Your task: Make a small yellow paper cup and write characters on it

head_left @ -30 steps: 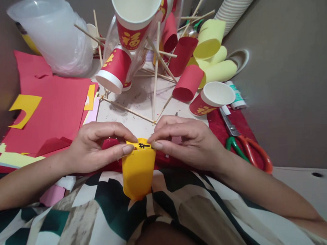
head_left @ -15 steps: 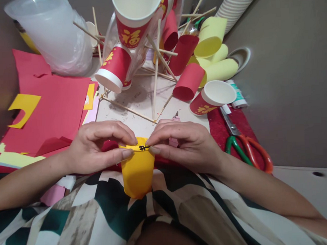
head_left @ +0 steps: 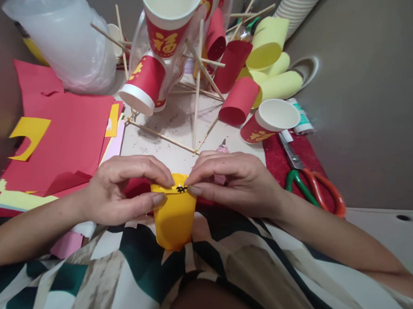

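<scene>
A rolled tube of orange-yellow paper (head_left: 173,216) stands upright over my lap, near the table's front edge. My left hand (head_left: 121,189) pinches its top rim from the left, thumb in front and fingers behind. My right hand (head_left: 235,180) pinches the same rim from the right. Between the two thumbs a small black mark (head_left: 181,189) shows on the rim. Both hands are closed on the paper.
Red paper sheets (head_left: 63,139) and yellow scraps (head_left: 30,136) lie at left. Behind stands a frame of wooden sticks (head_left: 197,81) with red printed cups (head_left: 144,86), red and pale yellow paper tubes (head_left: 275,84). Scissors (head_left: 304,177) lie at right. A plastic bag (head_left: 65,42) sits back left.
The flap with the black mark has been folded down towards the tube's rim, so the mark now shows nearly edge-on. Both hands kept their pinch and barely shifted.
</scene>
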### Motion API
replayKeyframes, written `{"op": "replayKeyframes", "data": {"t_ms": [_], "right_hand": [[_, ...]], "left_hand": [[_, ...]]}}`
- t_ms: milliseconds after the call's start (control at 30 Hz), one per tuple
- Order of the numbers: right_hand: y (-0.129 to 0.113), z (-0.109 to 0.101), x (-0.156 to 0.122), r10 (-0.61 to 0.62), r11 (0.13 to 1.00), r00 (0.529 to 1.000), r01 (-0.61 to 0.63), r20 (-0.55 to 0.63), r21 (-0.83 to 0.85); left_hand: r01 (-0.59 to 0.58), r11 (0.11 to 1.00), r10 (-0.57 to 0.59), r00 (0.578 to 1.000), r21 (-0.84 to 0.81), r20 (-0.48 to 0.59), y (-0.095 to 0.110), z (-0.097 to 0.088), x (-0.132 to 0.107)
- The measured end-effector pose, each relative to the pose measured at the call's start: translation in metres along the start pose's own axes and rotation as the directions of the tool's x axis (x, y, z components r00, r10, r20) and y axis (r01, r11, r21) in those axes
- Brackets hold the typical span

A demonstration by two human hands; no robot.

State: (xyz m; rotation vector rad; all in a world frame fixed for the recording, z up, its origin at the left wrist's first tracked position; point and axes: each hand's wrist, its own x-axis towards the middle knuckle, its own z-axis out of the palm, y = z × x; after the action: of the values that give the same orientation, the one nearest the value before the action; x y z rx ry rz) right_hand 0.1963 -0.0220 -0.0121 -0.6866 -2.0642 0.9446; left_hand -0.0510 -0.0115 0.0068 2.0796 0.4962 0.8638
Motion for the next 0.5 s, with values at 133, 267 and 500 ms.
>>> {"op": "replayKeyframes", "data": {"t_ms": [133,267,500], "right_hand": [[-0.0011,-0.0003,0.0003,0.005,1.000,1.000,-0.005,0.005,0.004],[0.0000,0.0007,0.0005,-0.037,0.998,0.999,0.036,0.006,0.044],[-0.0018,-0.0013,0.0014,-0.055,0.997,0.998,0.054,0.018,0.060]], "left_hand": [[0.041,0.999,-0.041,0.999,0.019,-0.007,0.0006,0.0019,-0.0020],[0.094,0.995,-0.092,0.995,0.042,-0.032,0.0013,0.0036,-0.0025],[0.103,0.994,-0.105,0.994,0.048,0.040,-0.0042,-0.0004,-0.0013]]}}
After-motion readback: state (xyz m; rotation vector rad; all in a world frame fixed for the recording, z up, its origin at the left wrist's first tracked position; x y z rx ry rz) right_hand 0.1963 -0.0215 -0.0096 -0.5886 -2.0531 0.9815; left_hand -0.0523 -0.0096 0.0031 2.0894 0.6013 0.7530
